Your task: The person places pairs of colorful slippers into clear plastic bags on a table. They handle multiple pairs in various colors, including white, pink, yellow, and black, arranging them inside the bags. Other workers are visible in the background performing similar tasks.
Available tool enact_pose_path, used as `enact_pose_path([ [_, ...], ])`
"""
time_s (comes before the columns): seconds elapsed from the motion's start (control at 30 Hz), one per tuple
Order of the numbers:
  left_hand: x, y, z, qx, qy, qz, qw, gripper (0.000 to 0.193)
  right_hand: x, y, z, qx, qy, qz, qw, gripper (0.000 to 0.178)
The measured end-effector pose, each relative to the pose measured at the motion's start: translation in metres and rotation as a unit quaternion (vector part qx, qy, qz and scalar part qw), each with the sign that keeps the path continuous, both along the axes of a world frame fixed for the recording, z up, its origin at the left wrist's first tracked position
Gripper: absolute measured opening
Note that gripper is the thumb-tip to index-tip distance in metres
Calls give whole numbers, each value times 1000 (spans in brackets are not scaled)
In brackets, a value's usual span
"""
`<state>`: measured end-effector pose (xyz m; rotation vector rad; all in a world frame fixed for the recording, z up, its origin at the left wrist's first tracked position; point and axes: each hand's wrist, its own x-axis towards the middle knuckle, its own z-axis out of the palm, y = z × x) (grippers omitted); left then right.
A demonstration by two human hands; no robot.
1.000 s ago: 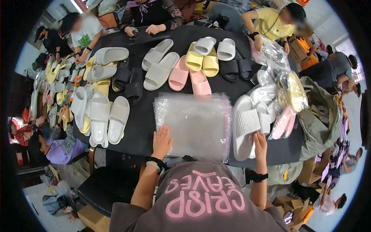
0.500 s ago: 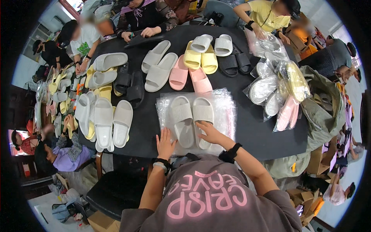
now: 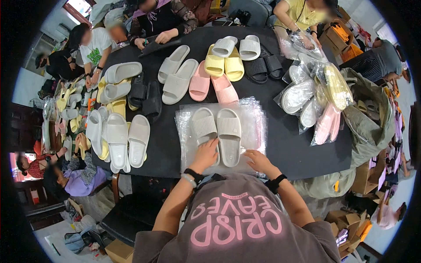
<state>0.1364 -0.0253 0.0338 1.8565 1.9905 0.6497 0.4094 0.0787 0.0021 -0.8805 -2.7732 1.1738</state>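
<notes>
A pair of grey slide slippers, the left one and the right one, lies side by side on a stack of clear plastic bags, toes pointing away from me. My left hand rests over the heel part of the left slipper, fingers stretched out and partly covering it; its fingertips come close to the right slipper. Beside the right slipper's heel, my right hand lies low over the bags with its fingers apart and nothing in them.
Pink, yellow, black and grey slippers lie beyond the bags. More grey slippers are piled at left. Bagged slippers lie at right beside a large sack. Co-workers sit around the black table.
My left hand has moved right, from the bags onto the left slipper. My right hand has come off the right slipper and moved right, over the bags.
</notes>
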Motion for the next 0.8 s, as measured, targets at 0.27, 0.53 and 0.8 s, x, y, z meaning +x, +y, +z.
enact_pose_path([
  [0.27,-13,11,10,-210,-113,67,969,21,-9,0,3,28,-36,-3,999,43],
  [0.53,-115,-22,114,77,-104,198,972,19,-15,-1,4,29,-83,4,996,44],
  [0.8,-246,-83,226,217,93,302,924,20,-13,0,-3,25,-61,11,998,42],
])
